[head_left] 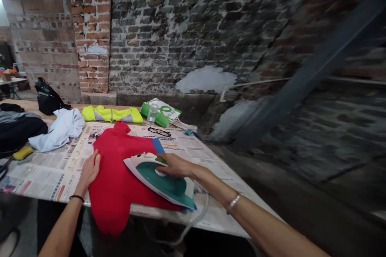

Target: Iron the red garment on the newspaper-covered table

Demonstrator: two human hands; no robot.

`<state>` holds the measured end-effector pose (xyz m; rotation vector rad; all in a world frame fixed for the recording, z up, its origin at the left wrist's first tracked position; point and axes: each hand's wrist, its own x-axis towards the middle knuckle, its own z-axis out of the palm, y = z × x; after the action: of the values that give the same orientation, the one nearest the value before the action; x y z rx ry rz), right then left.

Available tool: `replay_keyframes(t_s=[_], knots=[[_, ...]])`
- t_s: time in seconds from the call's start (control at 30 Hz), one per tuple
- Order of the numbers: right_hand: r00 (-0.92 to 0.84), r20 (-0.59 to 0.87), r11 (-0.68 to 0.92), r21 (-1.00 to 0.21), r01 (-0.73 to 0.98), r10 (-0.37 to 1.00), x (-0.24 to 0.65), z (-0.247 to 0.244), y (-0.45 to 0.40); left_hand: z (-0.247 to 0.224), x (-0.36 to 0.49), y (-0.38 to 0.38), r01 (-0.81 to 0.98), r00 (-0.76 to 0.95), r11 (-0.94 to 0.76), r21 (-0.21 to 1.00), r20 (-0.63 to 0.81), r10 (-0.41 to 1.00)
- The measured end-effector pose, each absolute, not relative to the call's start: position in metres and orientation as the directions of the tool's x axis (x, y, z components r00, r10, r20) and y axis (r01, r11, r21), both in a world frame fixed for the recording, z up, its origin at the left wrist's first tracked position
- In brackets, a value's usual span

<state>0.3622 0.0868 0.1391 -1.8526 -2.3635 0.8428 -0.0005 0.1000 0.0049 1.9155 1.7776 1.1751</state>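
A red garment (116, 176) with blue edging lies spread over the newspaper-covered table (57, 170), and its lower part hangs past the near edge. My right hand (171, 164) is closed around the handle of a white and teal clothes iron (163, 180). The iron rests on the right part of the garment, its tip pointing left and away from me; the soleplate is hidden. At the garment's left edge, my left hand (91, 168) lies with fingers stretched out, touching the cloth. A pale cord (197, 219) loops down from the iron's rear over the table edge.
Along the back are a yellow reflective garment (113, 114), a clear bottle (152, 113), a green and white bag (163, 112) and eyeglasses (159, 131). At left lie a white cloth (62, 130), dark clothing (21, 132), a yellow object (23, 153) and a black bag (50, 98).
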Motion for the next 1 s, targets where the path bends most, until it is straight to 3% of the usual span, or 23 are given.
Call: replay_keyframes(t_s=[0.1,0.2,0.43,0.7,0.87,1.0], knots=[[-0.384,-0.227,0.296,-0.343,0.891,0.895,0.330,0.145,0.090,0.005,-0.001,0.099,0.550,-0.216,-0.136,0.824,0.298,0.930],[-0.379,-0.220,0.304,-0.313,0.900,0.899,0.292,0.149,0.102,0.005,-0.002,0.100,0.451,-0.274,-0.119,0.884,0.264,0.925],[-0.465,-0.218,0.417,-0.231,0.879,0.858,0.238,0.163,0.130,0.010,-0.005,0.099,0.447,-0.284,-0.081,0.891,0.228,0.931],[-0.662,-0.268,0.610,-0.259,0.749,0.699,0.260,0.167,0.096,0.012,-0.007,0.097,0.430,-0.271,-0.103,0.897,0.237,0.933],[-0.611,-0.300,0.533,-0.306,0.789,0.732,0.317,0.155,0.087,0.011,-0.003,0.098,0.446,-0.255,-0.097,0.890,0.230,0.939],[-0.420,-0.268,0.348,-0.276,0.896,0.867,0.374,0.139,0.100,0.013,-0.001,0.098,0.454,-0.252,-0.101,0.885,0.236,0.938]])
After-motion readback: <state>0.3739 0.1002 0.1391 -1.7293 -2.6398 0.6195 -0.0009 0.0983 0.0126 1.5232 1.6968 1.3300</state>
